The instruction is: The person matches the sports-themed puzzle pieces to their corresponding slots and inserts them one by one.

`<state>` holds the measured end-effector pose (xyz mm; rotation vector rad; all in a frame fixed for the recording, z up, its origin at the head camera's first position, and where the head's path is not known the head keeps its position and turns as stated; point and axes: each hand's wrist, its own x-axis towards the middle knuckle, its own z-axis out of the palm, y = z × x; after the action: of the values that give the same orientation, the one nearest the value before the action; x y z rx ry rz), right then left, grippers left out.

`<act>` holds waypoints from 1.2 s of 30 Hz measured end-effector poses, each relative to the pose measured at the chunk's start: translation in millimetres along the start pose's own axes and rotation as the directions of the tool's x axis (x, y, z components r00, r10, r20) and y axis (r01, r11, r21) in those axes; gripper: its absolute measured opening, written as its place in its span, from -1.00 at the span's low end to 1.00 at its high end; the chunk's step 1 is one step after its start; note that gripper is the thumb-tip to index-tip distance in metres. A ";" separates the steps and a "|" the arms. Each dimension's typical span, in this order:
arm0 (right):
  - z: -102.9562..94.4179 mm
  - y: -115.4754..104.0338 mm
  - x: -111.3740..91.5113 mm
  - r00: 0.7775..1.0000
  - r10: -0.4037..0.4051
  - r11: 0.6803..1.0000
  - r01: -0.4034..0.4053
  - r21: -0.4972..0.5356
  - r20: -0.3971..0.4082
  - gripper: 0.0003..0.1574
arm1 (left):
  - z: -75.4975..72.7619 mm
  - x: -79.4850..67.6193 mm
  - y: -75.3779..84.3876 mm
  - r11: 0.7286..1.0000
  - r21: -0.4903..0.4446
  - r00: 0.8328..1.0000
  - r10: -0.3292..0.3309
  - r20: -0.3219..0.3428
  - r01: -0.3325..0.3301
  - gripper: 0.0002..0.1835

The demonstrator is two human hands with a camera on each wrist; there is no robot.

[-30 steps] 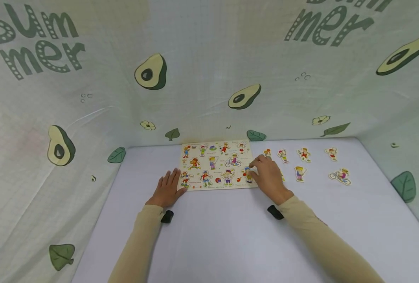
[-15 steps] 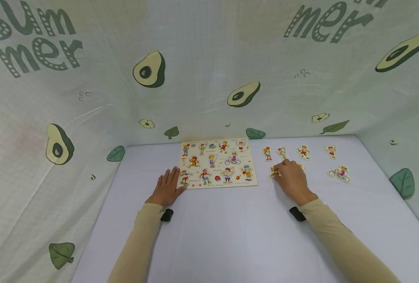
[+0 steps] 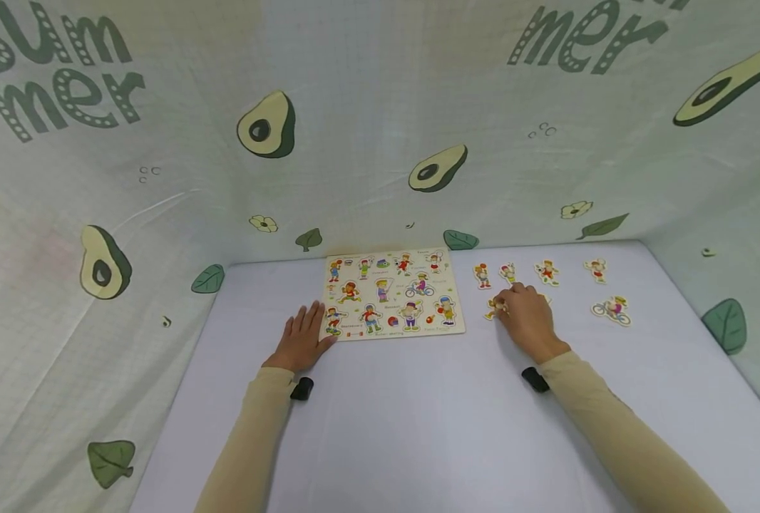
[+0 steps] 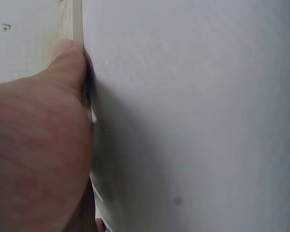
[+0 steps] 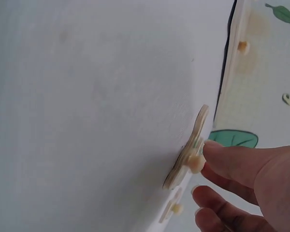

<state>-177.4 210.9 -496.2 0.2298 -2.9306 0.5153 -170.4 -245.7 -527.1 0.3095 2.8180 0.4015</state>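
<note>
The left hand (image 3: pixel 299 338) lies flat with spread fingers at the left edge of a wooden puzzle board (image 3: pixel 363 333) printed with sports figures. Its thumb (image 4: pixel 67 63) rests on the board's front corner in the left wrist view. To the right of the board, the right hand (image 3: pixel 526 319) pinches the small knob (image 5: pixel 195 163) of a running-figure puzzle piece (image 3: pixel 490 309), thumb and index finger at the knob. The piece is low over the white table, partly covered by the fingers. Another piece is mostly hidden behind this hand.
Several loose knobbed pieces lie around the right hand, among them a ball player (image 3: pixel 482 276), a soccer player (image 3: pixel 547 272), a tennis player (image 3: pixel 596 270) and a cyclist (image 3: pixel 612 311). A printed cloth (image 3: pixel 354 199) rises behind the table (image 3: pixel 412 427).
The right hand has moved from the board's lower right corner rightward to the running-figure piece, and its fingers are now at the knob. The left hand stays in place.
</note>
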 end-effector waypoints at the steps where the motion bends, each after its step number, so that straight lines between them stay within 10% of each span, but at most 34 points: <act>1: 0.6 0.7 0.9 1.000 0.002 1.000 -0.002 -0.001 0.003 -0.77 | -0.3 0.0 0.1 1.000 -0.001 1.000 -0.002 0.004 0.002 -0.09; 20: -0.2 4.6 11.3 0.999 0.016 1.000 -0.016 -0.014 0.044 -0.84 | -1.3 -3.0 3.1 1.000 -0.006 1.000 -0.019 0.008 0.019 -0.10; 36: -3.0 -56.1 23.1 0.994 -0.109 0.992 0.110 0.068 -0.021 -0.84 | 4.6 1.7 -3.3 1.000 0.001 1.000 -0.026 0.001 0.026 -0.08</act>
<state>-189.7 157.0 -471.0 0.3906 -2.8660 0.5993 -171.2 -247.3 -532.7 0.2723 2.8187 0.3943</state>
